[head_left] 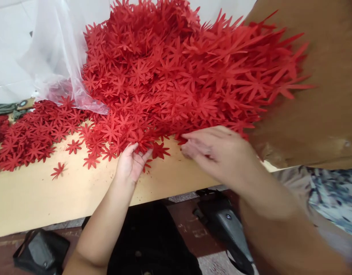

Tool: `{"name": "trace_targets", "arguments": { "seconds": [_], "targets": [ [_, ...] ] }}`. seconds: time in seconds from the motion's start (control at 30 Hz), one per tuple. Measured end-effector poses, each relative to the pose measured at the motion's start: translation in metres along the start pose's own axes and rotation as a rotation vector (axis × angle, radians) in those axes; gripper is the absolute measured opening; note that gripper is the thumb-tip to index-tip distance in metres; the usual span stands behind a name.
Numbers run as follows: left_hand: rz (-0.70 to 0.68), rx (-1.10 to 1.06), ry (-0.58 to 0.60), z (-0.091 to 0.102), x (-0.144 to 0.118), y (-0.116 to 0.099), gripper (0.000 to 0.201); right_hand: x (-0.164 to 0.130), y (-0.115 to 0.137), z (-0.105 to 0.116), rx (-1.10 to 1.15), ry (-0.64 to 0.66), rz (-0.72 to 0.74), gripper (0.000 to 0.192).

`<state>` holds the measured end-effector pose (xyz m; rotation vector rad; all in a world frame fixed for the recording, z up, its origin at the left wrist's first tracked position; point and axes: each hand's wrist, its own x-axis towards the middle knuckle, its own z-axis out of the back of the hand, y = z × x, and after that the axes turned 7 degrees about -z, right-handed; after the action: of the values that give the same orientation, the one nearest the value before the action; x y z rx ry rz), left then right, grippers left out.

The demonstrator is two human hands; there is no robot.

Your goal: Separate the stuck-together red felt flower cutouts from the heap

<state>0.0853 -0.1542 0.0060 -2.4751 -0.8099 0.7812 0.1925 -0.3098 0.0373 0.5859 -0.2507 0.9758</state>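
A big heap of red flower-shaped cutouts (176, 68) covers the far part of a pale wooden table (35, 194). My left hand (131, 164) rests palm up at the heap's near edge, its fingers apart and touching the lowest cutouts. My right hand (218, 151) lies at the heap's near right edge, fingers pinched together at a few cutouts; what it grips is blurred. Loose single cutouts (58, 170) lie scattered on the bare wood to the left.
A clear plastic bag (58, 49) lies at the back left, over part of the heap. A brown sheet (322, 95) leans at the right. Below the table edge are a dark bag (40, 252), black fabric (153, 240) and a patterned cloth (333, 198).
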Motion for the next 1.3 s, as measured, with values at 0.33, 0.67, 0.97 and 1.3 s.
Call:
{"name": "trace_targets", "arguments": {
  "seconds": [0.33, 0.67, 0.97, 1.3],
  "targets": [
    [-0.050, 0.129, 0.118, 0.014, -0.010, -0.009, 0.009, 0.031, 0.048, -0.081, 0.674, 0.199, -0.269, 0.035],
    [-0.061, 0.356, 0.188, 0.014, -0.002, -0.043, 0.009, 0.051, 0.061, -0.091, 0.647, 0.105, -0.314, 0.019],
    [-0.152, 0.349, 0.089, 0.026, 0.008, -0.055, 0.011, 0.038, 0.022, -0.026, 0.343, 0.112, -0.152, 0.026],
    [-0.134, 0.353, 0.134, 0.023, 0.009, -0.045, 0.021, 0.036, -0.062, -0.005, -0.552, 0.239, -0.371, 0.052]
  ]
}}
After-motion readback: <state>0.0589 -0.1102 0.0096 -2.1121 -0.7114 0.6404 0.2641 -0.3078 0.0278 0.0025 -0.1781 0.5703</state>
